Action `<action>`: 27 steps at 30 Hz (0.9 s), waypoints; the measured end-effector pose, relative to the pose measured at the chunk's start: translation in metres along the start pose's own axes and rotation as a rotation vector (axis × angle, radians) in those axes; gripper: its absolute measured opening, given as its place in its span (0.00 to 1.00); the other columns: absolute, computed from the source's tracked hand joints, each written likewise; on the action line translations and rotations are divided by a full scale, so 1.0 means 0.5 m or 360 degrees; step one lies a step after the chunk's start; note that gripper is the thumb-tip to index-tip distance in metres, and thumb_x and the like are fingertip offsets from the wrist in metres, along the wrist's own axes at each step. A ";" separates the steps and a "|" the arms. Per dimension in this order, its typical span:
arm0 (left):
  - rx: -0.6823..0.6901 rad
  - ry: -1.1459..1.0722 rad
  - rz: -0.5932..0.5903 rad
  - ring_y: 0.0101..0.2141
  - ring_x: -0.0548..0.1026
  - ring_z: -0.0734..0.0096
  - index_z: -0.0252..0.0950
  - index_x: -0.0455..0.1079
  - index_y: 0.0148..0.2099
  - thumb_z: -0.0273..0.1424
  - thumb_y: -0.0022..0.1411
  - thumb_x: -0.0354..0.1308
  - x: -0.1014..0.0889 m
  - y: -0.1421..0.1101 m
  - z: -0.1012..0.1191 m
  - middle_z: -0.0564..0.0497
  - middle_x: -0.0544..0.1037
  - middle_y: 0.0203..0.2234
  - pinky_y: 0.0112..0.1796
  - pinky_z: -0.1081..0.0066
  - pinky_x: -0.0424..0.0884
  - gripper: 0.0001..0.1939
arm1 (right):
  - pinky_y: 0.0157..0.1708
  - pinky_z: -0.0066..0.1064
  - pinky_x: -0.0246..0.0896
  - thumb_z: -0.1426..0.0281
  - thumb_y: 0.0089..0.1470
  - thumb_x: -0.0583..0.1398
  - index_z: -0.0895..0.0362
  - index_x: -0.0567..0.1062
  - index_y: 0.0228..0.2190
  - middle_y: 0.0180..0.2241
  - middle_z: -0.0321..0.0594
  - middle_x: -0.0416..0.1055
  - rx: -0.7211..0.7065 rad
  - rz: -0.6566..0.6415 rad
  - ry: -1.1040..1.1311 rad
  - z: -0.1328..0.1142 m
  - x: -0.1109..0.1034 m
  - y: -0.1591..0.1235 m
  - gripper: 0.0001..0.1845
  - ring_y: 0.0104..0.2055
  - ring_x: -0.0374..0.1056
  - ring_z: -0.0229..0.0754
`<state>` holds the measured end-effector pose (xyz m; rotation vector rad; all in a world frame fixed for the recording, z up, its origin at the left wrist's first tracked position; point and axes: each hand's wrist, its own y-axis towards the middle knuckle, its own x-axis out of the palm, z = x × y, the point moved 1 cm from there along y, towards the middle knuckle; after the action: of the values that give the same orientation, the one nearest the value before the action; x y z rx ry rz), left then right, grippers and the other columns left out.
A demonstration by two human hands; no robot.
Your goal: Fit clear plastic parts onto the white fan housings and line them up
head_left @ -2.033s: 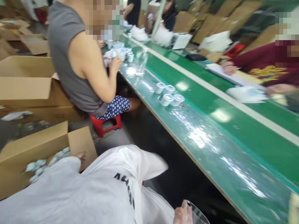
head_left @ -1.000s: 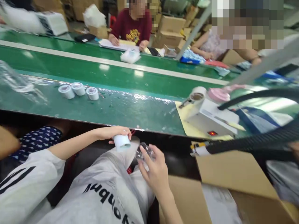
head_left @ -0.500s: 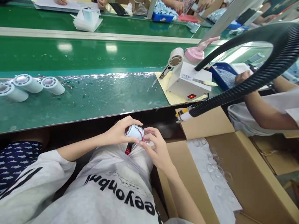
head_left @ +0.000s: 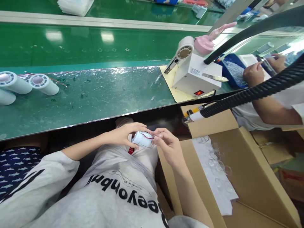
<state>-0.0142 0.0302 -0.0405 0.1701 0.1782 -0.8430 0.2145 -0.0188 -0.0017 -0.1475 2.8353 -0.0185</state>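
Observation:
Above my lap, my left hand [head_left: 124, 133] grips a light blue cylinder [head_left: 142, 139] that lies on its side, thumb below and fingers over the top. Thin red and dark wires [head_left: 148, 137] run along the cylinder toward its right end. There my right hand [head_left: 170, 145] pinches the wires between thumb and fingertips. Something clear and thin shows at that same end, too small to make out. On the bench at the left stand similar light blue cylinders [head_left: 47, 86] with slotted round ends; a loose wire lies behind one.
A green bench [head_left: 106, 91] runs across in front of me. On it sits a white box [head_left: 197, 76] with a lit red switch and a black corrugated hose [head_left: 249, 90]. An open carton [head_left: 263, 177] holding clear rings stands at my right. A co-worker's hand [head_left: 254, 74] is beyond.
The cylinder has turned so more of its side shows. My right hand has shifted slightly right, from around the cylinder's end to a pinch on the wires. The view has tilted down.

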 end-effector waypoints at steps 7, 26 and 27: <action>-0.0258 -0.0835 0.0136 0.53 0.78 0.58 0.41 0.71 0.64 0.35 0.55 0.75 -0.003 -0.005 0.001 0.40 0.76 0.60 0.51 0.61 0.76 0.35 | 0.55 0.49 0.76 0.52 0.51 0.75 0.49 0.85 0.40 0.52 0.47 0.81 -0.0246 -0.0247 -0.0085 -0.013 -0.005 0.012 0.19 0.59 0.76 0.58; 0.0050 -0.0396 -0.0179 0.65 0.72 0.48 0.49 0.71 0.68 0.34 0.56 0.76 -0.014 0.037 0.064 0.43 0.72 0.68 0.59 0.56 0.75 0.38 | 0.50 0.40 0.82 0.55 0.57 0.73 0.51 0.78 0.50 0.50 0.46 0.82 -0.0226 -0.0129 0.0039 -0.016 -0.042 -0.050 0.24 0.49 0.82 0.50; 0.0050 -0.0377 -0.0157 0.65 0.72 0.48 0.48 0.71 0.68 0.34 0.57 0.76 -0.010 0.036 0.068 0.43 0.72 0.68 0.59 0.55 0.75 0.38 | 0.49 0.40 0.82 0.55 0.57 0.73 0.51 0.77 0.50 0.50 0.47 0.82 -0.0210 -0.0144 0.0072 -0.015 -0.046 -0.048 0.24 0.48 0.82 0.50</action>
<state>-0.0007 0.0383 -0.0051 0.0901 -0.0495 -0.9572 0.2368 -0.0405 0.0128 -0.3081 2.8727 0.1473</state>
